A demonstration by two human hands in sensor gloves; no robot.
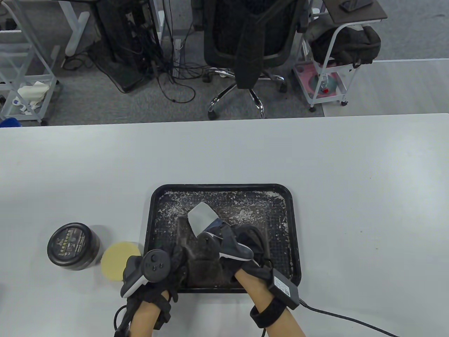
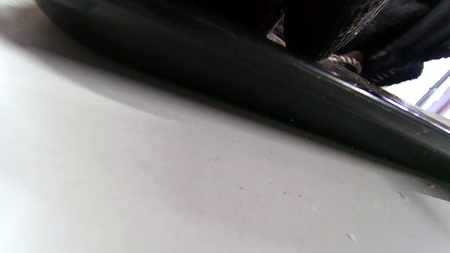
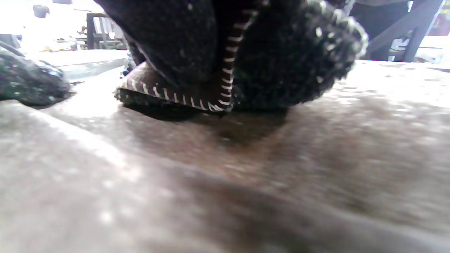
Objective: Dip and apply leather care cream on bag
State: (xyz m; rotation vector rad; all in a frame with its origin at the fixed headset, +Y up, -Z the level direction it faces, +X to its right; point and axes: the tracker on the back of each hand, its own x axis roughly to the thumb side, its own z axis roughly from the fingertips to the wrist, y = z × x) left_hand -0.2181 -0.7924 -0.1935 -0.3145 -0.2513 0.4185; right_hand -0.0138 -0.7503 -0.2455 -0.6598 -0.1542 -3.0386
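Brown bag (image 1: 201,261) lying in black tray (image 1: 294,224), left hand (image 1: 154,273) gripping its left edge, right hand (image 1: 242,252) pressing grey cloth (image 1: 200,216) onto it, grip unclear, cream jar (image 1: 73,246) on tabletop (image 1: 315,154)

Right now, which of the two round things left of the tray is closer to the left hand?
The flat yellow sponge pad, right beside the left hand; the dark lidded cream jar stands farther left.

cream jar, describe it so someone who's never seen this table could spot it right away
Start at the black tray near the front of the white table and look to its left. Past the round yellow sponge stands the cream jar: a squat, dark cylinder with a printed label on its black lid, the leftmost item on the table.
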